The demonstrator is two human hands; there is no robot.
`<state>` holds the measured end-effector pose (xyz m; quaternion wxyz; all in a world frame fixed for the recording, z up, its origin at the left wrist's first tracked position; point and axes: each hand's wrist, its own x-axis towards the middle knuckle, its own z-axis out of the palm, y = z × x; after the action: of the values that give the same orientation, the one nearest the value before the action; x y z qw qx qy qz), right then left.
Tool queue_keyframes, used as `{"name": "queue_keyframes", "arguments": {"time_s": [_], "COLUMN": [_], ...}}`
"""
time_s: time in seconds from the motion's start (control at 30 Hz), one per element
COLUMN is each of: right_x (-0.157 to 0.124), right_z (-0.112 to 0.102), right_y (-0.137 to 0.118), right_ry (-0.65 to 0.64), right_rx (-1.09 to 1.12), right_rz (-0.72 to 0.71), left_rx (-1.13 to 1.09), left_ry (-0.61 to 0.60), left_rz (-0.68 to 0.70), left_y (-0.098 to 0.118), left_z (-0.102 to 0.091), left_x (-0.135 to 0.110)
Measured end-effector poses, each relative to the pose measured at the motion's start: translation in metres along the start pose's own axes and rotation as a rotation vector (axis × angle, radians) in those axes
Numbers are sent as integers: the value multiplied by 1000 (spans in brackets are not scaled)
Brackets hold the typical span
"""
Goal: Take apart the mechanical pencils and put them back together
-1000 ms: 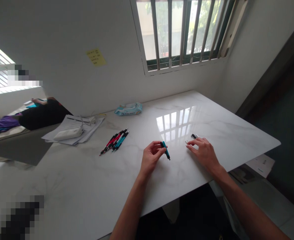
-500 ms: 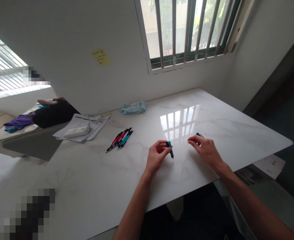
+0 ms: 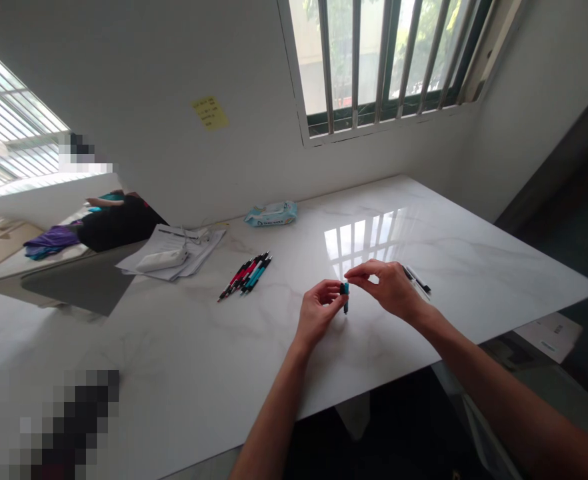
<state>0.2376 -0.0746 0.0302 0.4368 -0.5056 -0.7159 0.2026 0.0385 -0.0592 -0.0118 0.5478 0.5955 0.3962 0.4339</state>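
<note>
My left hand [image 3: 319, 313] pinches a short teal and black pen barrel [image 3: 345, 297] just above the white marble table [image 3: 184, 360]. My right hand [image 3: 387, 288] has come in beside it, its thumb and forefinger pinched together at the barrel's top end. Whatever small part those fingers hold is too small to make out. Behind the right hand lie two loose pen parts [image 3: 417, 279] on the table.
A bunch of several red, teal and black pens [image 3: 247, 274] lies left of my hands. Farther back are a stack of papers with a white case [image 3: 171, 253], a pack of wet wipes [image 3: 271, 213], and a dark bag [image 3: 119, 223] at the far left. A barred window [image 3: 384, 60] faces me.
My right hand left the loose pen parts and moved left to meet the teal barrel in my left hand. The left hand kept its hold and tilted the barrel more upright.
</note>
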Motion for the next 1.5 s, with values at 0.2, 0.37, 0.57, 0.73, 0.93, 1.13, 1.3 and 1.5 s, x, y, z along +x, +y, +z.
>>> {"name": "queue_keyframes", "arguments": {"time_s": [0.2, 0.37, 0.57, 0.73, 0.93, 1.13, 1.3, 1.5], "right_x": [0, -4, -36, -69, -91, -117, -128, -110], "right_z": [2, -3, -27, -39, -41, -54, -57, -56], "right_y": [-2, 0, 35, 66, 64, 63, 67, 52], "right_ry": [-92, -61, 149, 143, 54, 34, -22, 63], "right_rx": [8, -25, -251, -434, -469, -661, -694, -455], "right_rz": [-50, -51, 114, 240, 316, 313, 277, 276], "left_rx": [6, -7, 21, 25, 27, 18, 34, 21], "left_ry": [9, 14, 44, 37, 43, 50, 37, 40], "left_rz": [-2, -1, -1, -1, 1, 20, 20, 6], "left_y": [1, 0, 3, 7, 5, 1, 1, -1], "left_z": [0, -1, -2, 1, -1, -3, -2, -2], "left_x": [0, 2, 1, 1, 2, 2, 1, 1]}}
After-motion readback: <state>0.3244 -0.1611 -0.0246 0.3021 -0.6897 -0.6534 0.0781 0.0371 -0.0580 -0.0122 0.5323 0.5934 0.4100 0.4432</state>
